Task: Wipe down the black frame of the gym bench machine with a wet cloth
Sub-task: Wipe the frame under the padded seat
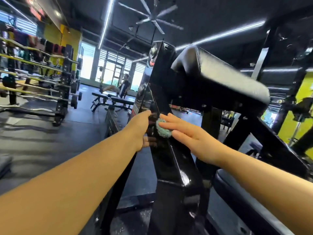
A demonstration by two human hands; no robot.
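I see my right hand (pixel 188 133) pressing the teal cloth (pixel 163 130) flat-fingered against the black frame (pixel 171 160); my left hand (pixel 141 131) grips the frame just beside it.

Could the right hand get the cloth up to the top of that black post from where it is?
Probably yes. The right hand presses the cloth flat on the post, and the face above looks bare up to the top. The pad sits off to the right, apart from that face.
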